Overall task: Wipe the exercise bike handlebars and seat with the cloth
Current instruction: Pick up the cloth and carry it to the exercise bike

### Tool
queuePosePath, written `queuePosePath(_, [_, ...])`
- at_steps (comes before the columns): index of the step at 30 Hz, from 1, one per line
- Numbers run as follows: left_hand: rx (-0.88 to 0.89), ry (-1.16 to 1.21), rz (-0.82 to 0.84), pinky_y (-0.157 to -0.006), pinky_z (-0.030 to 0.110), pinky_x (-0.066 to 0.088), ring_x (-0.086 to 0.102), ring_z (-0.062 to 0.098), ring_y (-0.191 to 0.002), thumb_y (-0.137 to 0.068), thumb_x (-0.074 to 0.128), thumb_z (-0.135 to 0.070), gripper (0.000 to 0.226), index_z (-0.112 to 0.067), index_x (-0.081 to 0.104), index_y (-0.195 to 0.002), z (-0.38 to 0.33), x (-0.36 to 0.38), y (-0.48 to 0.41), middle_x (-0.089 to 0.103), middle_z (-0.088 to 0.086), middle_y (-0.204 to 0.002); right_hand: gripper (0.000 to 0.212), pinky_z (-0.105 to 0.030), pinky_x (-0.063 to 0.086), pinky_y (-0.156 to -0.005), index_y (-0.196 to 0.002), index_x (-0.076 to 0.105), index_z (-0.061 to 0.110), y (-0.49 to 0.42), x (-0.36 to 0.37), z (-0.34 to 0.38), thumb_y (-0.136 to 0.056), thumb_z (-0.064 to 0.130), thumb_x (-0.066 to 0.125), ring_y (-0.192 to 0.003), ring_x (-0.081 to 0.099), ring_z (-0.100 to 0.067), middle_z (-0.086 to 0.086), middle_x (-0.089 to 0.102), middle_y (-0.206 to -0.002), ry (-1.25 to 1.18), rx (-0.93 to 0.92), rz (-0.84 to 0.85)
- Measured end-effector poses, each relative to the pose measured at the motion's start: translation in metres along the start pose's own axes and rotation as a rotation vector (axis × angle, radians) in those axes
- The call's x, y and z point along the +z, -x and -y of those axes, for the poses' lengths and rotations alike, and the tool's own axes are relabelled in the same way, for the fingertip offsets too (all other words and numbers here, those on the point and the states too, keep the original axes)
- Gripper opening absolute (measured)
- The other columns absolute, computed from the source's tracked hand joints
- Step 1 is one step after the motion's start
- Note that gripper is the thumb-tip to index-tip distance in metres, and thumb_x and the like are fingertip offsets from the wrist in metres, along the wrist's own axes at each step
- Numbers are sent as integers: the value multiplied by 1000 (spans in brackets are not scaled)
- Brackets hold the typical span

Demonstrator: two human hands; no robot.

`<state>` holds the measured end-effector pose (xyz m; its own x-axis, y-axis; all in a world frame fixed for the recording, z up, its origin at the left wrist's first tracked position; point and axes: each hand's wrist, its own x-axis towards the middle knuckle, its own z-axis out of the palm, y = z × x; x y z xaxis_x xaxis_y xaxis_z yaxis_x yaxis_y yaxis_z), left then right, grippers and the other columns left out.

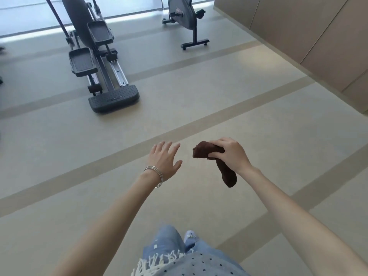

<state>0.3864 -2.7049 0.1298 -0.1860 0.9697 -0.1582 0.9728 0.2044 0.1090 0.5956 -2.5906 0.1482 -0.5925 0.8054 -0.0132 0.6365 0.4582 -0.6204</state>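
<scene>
Fingers (pixel 214 145) of the right hand (pixel 231 154) curl down over a dark brown cloth (pixel 209 151), with the thumb pressing from below, so the cloth is pinched in a bunched grip. One wadded end sticks out toward the left hand (pixel 164 159), and the other end hangs loose below the right wrist. The left hand is empty, palm down, its fingers spread apart and stretched forward — just beside the cloth but not touching it. A few thin silver bangles (pixel 156 174) circle the left wrist.

Both bare forearms reach out over a pale floor (pixel 59 140) crossed by darker beige stripes. The exercise bike (pixel 184 14) stands well apart from the hands, near the far edge of the floor by a bright window; only its lower body, a pedal and its base feet show, while the handlebars and seat are cut off by the top of the view. To its left, closer to the person, stands an elliptical trainer (pixel 95 56) with two foot plates and a textured rear step. Beige wall panels (pixel 308 36) run along the floor's right edge. At the near edge show blue jeans (pixel 169 242), a light shoe and a dotted top with a fringed hem.
</scene>
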Motion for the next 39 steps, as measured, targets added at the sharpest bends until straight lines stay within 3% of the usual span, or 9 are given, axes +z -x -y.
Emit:
queuePosePath(8, [-28, -34, -13, -114, 42, 19, 23, 30, -139, -91, 40, -50, 62, -25, 22, -145, 46, -14, -110, 29, 6, -152, 32, -30, 39, -73, -105, 68, 33, -106, -7, -29, -73, 27, 74, -86, 49, -10, 16, 56, -83, -1, 10, -6])
queuePosePath(13, [-1, -33, -8, -115, 42, 17, 21, 29, -141, -92, 39, -50, 62, -26, 21, -145, 75, -27, -193, 27, 5, -152, 36, -35, 44, -79, -108, 67, 34, -188, -12, -28, -73, 26, 74, -90, 53, -15, 7, 63, -89, -3, 25, -30])
queuePosePath(17, [35, -39, -15, -115, 42, 16, 20, 30, -141, -92, 37, -50, 62, -26, 19, -146, 109, -53, -268, 26, 6, -153, 35, -33, 43, -78, -109, 68, 31, -265, -18, -21, -75, 27, 74, -91, 52, -14, 13, 59, -86, 15, 38, -31])
queuePosePath(24, [68, -64, -14, -116, 42, 15, 18, 30, -141, -93, 36, -49, 61, -24, 19, -146, 159, -84, -370, 25, 6, -153, 32, -37, 46, -79, -107, 68, 29, -371, -20, -16, -75, 28, 74, -93, 53, -16, 4, 65, -92, 26, 65, -57])
queuePosePath(39, [-5, -54, 53, -116, 43, 13, 17, 30, -142, -93, 35, -49, 61, -25, 18, -146, 184, -106, -569, 23, 5, -153, 33, -38, 45, -78, -108, 68, 28, -593, -51, -81, -75, 30, 73, -93, 55, -19, 6, 63, -88, 46, 33, 21])
